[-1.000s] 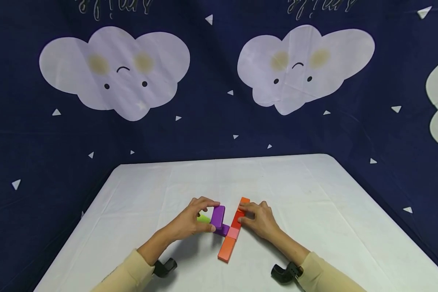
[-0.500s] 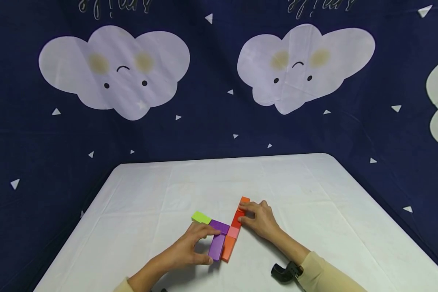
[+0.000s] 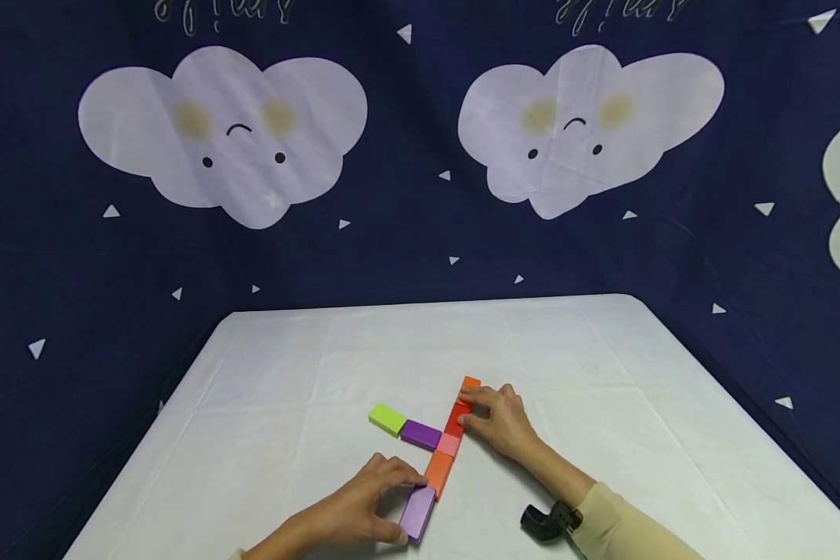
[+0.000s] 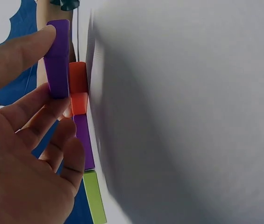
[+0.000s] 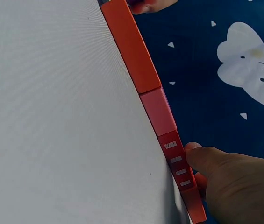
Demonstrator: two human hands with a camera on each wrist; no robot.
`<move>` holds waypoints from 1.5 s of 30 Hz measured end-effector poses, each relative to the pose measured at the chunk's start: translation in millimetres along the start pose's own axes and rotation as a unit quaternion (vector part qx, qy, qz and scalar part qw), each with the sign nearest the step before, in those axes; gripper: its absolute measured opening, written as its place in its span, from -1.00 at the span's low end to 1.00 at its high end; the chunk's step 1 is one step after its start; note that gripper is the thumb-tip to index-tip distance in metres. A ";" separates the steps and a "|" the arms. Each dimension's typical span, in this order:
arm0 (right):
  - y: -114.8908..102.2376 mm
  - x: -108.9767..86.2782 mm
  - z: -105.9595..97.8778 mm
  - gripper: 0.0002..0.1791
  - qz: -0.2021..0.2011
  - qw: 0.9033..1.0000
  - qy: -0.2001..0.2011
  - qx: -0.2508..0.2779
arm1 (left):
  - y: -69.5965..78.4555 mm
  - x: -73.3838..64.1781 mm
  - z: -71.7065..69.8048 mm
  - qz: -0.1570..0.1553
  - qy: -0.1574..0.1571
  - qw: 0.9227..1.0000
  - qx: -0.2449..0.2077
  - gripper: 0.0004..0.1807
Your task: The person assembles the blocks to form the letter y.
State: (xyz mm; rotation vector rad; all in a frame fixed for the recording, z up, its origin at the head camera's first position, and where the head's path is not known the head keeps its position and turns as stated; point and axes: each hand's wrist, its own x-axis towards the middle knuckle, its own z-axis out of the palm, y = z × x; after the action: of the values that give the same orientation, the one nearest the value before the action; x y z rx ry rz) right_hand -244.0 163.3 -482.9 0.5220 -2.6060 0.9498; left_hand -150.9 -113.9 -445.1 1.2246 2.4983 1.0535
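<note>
A purple block is pinched lengthwise between the thumb and fingers of my left hand. It overlaps the near end of an orange block in the head view; the left wrist view has it raised off the white surface. My right hand holds a red block, its thumb pressed to the side. That red block sits in a slanted row, between a far orange block and a pink block. Left of the pink one lie another purple block and a lime-green block.
A white cloth-covered table carries the blocks. Behind it hangs a dark blue curtain printed with clouds and small triangles. A black wrist camera sits at my right sleeve.
My left hand has carried its purple block toward me, from over the flat purple block to the near end of the orange one. The right hand has stayed put on the row.
</note>
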 end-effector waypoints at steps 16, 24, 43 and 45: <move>0.3 -0.2 -1.3 -0.56 -0.009 1.000 0.002 -0.001 | 2.3 -9.6 1.4 0.012 -0.012 1.000 0.000 -0.33; -0.3 -0.3 -2.2 -0.57 -0.005 1.000 -0.001 0.002 | 0.1 -13.0 2.4 0.015 -0.040 0.999 0.023 -0.34; -0.6 -0.3 -1.1 -0.57 -0.004 1.000 -0.005 -0.001 | -1.1 -16.4 0.8 -0.011 -0.017 1.000 -0.024 -0.43; -0.8 -0.4 -1.0 -0.57 -0.003 1.000 -0.005 0.000 | -1.0 -15.4 1.0 -0.011 -0.016 1.000 -0.020 -0.44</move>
State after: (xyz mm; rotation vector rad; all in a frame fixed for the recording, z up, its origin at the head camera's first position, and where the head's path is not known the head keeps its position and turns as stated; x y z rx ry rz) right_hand -243.1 163.5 -481.9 0.5356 -2.6110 0.9470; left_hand -141.1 -125.3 -448.8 1.1910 2.4489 1.0651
